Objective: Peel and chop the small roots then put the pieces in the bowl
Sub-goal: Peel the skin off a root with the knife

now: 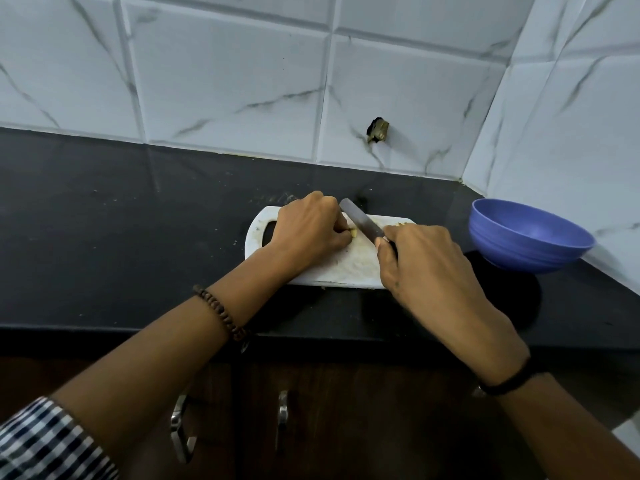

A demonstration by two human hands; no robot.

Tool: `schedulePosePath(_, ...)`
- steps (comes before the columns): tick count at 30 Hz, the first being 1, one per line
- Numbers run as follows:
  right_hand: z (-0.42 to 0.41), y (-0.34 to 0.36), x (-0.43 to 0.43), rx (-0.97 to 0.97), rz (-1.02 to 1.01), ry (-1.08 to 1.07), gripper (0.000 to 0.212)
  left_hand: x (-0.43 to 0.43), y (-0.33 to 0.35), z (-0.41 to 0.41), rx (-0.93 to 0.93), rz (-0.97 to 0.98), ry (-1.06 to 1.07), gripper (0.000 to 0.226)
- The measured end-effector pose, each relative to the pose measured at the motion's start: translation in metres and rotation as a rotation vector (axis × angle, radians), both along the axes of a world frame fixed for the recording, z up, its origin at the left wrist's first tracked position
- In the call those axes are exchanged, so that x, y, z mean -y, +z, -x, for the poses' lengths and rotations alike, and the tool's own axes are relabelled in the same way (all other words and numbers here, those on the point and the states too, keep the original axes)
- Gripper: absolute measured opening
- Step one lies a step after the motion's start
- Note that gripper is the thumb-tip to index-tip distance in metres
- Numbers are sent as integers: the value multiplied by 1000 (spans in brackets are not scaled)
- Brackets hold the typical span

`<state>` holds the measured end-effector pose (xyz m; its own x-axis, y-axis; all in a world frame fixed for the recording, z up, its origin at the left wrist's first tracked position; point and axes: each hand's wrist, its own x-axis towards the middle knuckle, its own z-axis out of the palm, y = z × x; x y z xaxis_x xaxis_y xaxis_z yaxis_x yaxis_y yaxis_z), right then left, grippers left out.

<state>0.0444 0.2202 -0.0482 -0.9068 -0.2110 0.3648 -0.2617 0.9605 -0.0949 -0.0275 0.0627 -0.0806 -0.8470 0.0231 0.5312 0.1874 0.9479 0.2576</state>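
The fingers (341, 226) of the left hand (308, 230) curl around a small pale root piece (353, 232), holding it on the white cutting board (346, 268). The right hand (426, 268) grips a knife (362, 220), whose blade lies just beside the piece. The blue bowl (530, 237) stands on the black counter (104, 220), right of the board.

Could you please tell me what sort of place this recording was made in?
Most likely a home kitchen: a dark countertop backed by white marble-look wall tiles, a white chopping board with a knife over it, and a blue bowl beside.
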Motion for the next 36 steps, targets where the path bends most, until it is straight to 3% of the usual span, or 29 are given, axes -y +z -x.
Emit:
schedulePosePath(5,-2,1,2,47,-40,-17,19,0,1,-1,-14,6,-13,20)
schedulePosePath(20,-5,3,5,68,-16,-16,18,4,0,-3,-9,-5,-75,15)
schedulePosePath(29,-11,-2,13,-39,-97,3,12,1,2,-4,-35,55,-48,17)
schedulePosePath(36,-13,2,22,88,-147,-5,20,0,1,-4,-56,43,-45,15)
